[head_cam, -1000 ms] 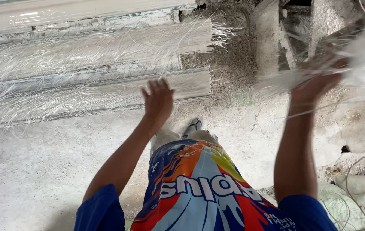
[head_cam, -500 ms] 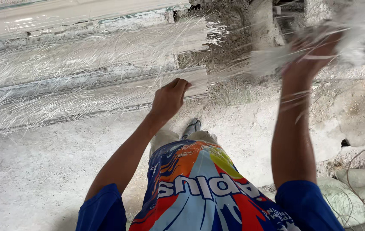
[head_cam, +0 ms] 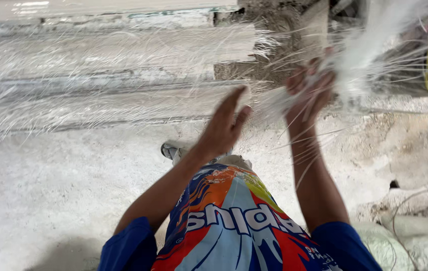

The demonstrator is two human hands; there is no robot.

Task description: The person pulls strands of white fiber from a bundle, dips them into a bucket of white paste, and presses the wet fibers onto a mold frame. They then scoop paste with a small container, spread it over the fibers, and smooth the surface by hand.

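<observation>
My right hand [head_cam: 308, 95] is closed around a bundle of long white fibres [head_cam: 359, 60] that fans out up and to the right. My left hand [head_cam: 224, 125] is open, fingers stretched toward the loose end of that bundle, just left of the right hand. In front of both hands lie long pale slabs [head_cam: 108, 55] covered with spread white fibre strands [head_cam: 73, 108], stretching off to the left. I see my blue sleeves and colourful shorts below.
A dusty whitish floor [head_cam: 48, 190] lies below the slabs. My shoe [head_cam: 173, 149] shows under the left hand. Pale sacks [head_cam: 414, 236] and loose wires sit at the lower right. A rough dark wall [head_cam: 274, 30] rises behind the hands.
My left hand has moved right, from the slab's end toward the bundle, and opened. My right hand has come left and lower with the fibres.
</observation>
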